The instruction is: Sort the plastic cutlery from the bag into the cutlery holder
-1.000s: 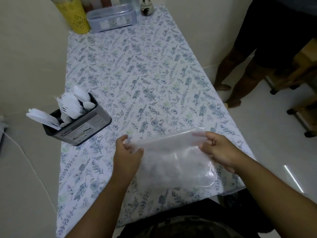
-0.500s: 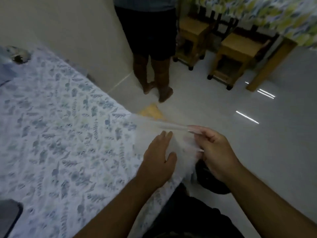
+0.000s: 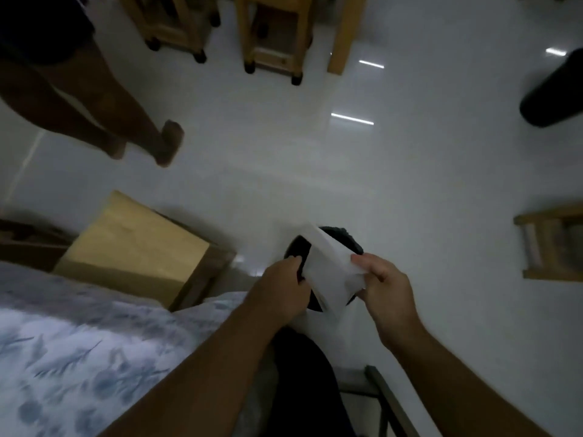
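Lower centre of frame: left hand (image 3: 284, 287) and right hand (image 3: 383, 287) both pinching crumpled plastic bag (image 3: 328, 272), fingers clamped on opposite edges, above black bin (image 3: 342, 236).

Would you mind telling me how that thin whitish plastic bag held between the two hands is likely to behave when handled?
The thin whitish plastic bag is probably floppy: it creases and folds between the left hand and right hand. It looks light, since fingertip pinches alone seem to carry it. Its smooth film may be slippery, though blur hides detail.
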A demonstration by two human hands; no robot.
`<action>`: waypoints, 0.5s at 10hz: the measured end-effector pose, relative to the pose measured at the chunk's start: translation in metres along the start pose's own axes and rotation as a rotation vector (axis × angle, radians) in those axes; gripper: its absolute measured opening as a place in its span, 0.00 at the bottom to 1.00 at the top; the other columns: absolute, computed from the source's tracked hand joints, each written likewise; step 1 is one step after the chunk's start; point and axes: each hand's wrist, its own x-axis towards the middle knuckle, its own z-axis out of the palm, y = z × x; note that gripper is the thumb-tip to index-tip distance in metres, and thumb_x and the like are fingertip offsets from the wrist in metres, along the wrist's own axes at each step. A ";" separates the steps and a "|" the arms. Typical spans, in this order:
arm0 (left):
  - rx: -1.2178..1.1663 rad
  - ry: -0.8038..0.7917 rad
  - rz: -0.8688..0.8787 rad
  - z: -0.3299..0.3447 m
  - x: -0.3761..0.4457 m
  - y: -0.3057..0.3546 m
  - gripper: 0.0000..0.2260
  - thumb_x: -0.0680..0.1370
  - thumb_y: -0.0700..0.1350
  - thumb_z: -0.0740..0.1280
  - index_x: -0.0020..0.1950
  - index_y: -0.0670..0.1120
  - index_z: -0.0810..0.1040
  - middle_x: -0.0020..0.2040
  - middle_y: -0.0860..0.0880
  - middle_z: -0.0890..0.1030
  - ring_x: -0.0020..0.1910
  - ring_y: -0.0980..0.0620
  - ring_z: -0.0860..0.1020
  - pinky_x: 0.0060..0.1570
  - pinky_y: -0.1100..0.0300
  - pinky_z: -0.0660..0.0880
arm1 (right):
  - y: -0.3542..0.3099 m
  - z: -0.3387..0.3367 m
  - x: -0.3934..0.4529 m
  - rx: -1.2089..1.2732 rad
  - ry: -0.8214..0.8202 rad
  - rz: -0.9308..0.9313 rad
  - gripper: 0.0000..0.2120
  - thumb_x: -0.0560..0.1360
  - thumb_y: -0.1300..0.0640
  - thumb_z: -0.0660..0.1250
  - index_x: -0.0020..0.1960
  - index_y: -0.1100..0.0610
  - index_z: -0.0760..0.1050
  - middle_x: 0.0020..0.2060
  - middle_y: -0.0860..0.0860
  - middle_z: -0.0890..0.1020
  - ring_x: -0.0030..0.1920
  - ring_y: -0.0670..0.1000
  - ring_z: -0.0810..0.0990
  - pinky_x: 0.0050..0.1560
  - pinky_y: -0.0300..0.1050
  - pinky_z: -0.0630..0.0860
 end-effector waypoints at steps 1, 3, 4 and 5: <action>0.043 -0.118 -0.079 0.025 0.040 -0.016 0.27 0.83 0.50 0.60 0.80 0.44 0.57 0.79 0.44 0.62 0.76 0.46 0.63 0.74 0.54 0.61 | 0.052 0.016 0.045 -0.035 0.060 0.127 0.07 0.79 0.70 0.63 0.52 0.74 0.77 0.46 0.55 0.80 0.48 0.57 0.81 0.49 0.47 0.82; 0.233 -0.183 -0.028 0.057 0.087 -0.024 0.22 0.84 0.48 0.57 0.77 0.42 0.62 0.76 0.42 0.65 0.75 0.44 0.64 0.71 0.55 0.62 | 0.093 0.047 0.104 -0.415 -0.217 0.243 0.22 0.84 0.59 0.59 0.78 0.56 0.66 0.73 0.58 0.72 0.70 0.59 0.72 0.69 0.52 0.70; 0.396 -0.193 -0.043 0.056 0.084 -0.028 0.24 0.85 0.50 0.54 0.78 0.40 0.59 0.77 0.41 0.63 0.75 0.43 0.61 0.74 0.53 0.57 | 0.084 0.046 0.107 -0.733 -0.366 0.258 0.23 0.83 0.58 0.59 0.78 0.57 0.65 0.73 0.60 0.72 0.71 0.63 0.71 0.67 0.53 0.70; 0.462 -0.107 0.000 0.047 0.072 -0.031 0.24 0.84 0.52 0.54 0.77 0.41 0.60 0.75 0.42 0.65 0.73 0.42 0.62 0.73 0.50 0.59 | 0.059 0.045 0.094 -1.054 -0.367 0.063 0.24 0.81 0.51 0.58 0.76 0.54 0.67 0.73 0.56 0.72 0.71 0.59 0.71 0.70 0.57 0.70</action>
